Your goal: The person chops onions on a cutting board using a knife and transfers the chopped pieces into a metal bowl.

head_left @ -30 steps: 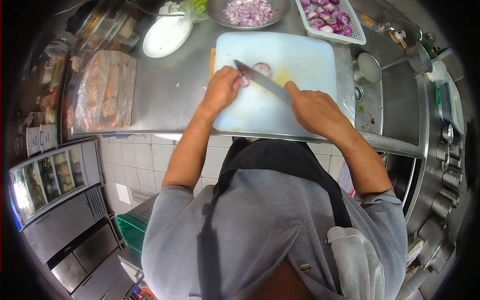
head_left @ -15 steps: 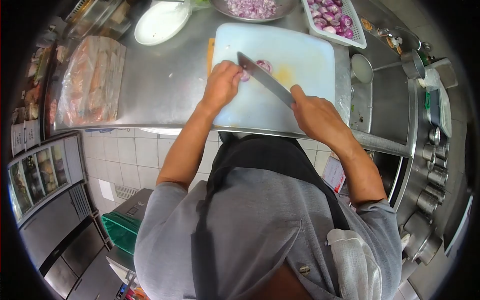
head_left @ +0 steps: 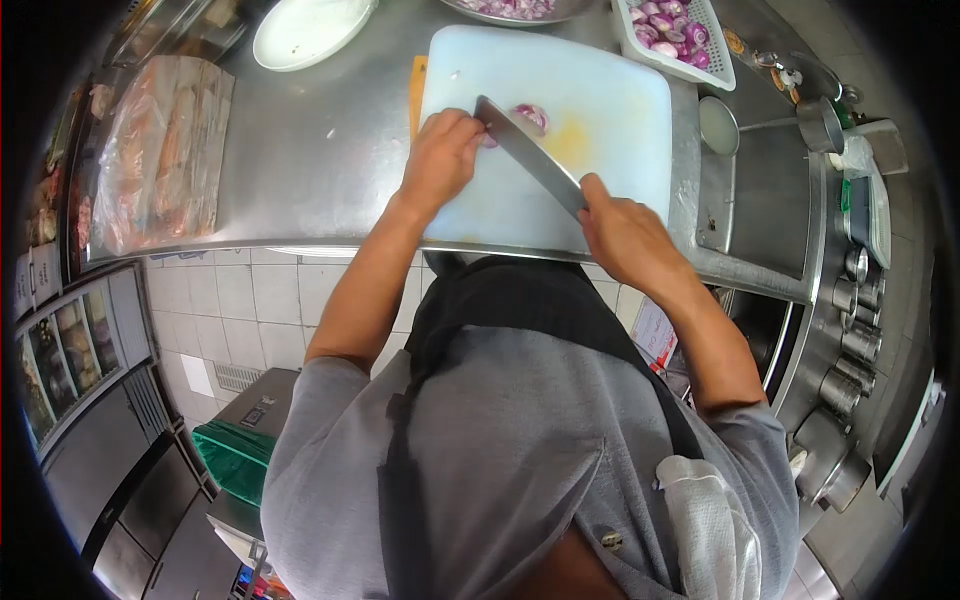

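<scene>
My right hand (head_left: 627, 232) grips the handle of a long kitchen knife (head_left: 535, 157), its blade slanting up and left across the white cutting board (head_left: 610, 110). At the blade's tip end, the curled fingers of my left hand (head_left: 443, 155) press on a piece of purple onion (head_left: 488, 140), mostly hidden by the fingers and blade. Just beyond the blade lies another cut onion piece (head_left: 531, 119), its layered face showing. A yellowish stain marks the middle of the board.
Behind the board stand a metal bowl of chopped onion (head_left: 510, 9) and a white basket of peeled onions (head_left: 673, 35). A white plate (head_left: 300, 40) and plastic-wrapped packages (head_left: 165, 155) sit to the left. A sink with a ladle (head_left: 719, 126) is at the right.
The whole view has shifted slightly, so the board and counter sit higher. The knife and both hands keep nearly the same pose; the blade lies slightly closer to my left fingers.
</scene>
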Available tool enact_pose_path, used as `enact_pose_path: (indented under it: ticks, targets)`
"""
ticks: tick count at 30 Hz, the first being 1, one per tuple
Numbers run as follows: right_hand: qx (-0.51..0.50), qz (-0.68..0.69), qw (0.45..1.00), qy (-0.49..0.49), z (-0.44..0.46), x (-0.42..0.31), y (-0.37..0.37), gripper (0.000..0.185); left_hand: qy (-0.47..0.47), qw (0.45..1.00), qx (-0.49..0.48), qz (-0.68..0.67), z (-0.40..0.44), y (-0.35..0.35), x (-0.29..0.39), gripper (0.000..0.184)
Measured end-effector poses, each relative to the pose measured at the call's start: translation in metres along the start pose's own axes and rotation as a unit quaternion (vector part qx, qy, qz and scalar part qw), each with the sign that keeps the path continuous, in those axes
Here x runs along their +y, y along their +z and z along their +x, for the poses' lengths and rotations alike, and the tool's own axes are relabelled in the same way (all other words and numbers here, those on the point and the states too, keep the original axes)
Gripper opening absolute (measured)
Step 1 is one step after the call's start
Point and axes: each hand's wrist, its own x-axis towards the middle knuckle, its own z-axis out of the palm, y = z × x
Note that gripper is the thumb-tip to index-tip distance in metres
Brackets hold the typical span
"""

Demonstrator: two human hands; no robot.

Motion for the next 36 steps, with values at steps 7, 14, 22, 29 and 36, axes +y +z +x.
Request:
enact_pose_path:
  ticks: [7,14,22,29,36]
  targets:
    - [-0.008,-0.024,1.000,0.013,-0.004,-0.008,-0.012,0.016,0.003,1.000,0.010,-0.019,0.003,-0.001,0.001,0.014]
    - [0.003,-0.014,1.000,0.002,-0.006,-0.010,-0.009,0.018,0.000,1.000,0.014,-0.014,-0.002,-0.002,0.003,0.013]
    - [0.029,0.023,0.999,-0.005,-0.023,0.008,0.004,0.018,0.011,1.000,0.018,0.002,0.001,-0.005,0.006,0.021]
    - [0.057,0.012,0.998,0.024,-0.020,0.041,0.025,0.018,0.021,0.992,-0.103,0.074,0.013,-0.007,0.013,0.029]
    - [0.061,-0.025,0.998,-0.011,-0.023,0.014,-0.019,0.017,-0.098,0.987,-0.119,0.035,0.012,-0.005,0.045,0.023]
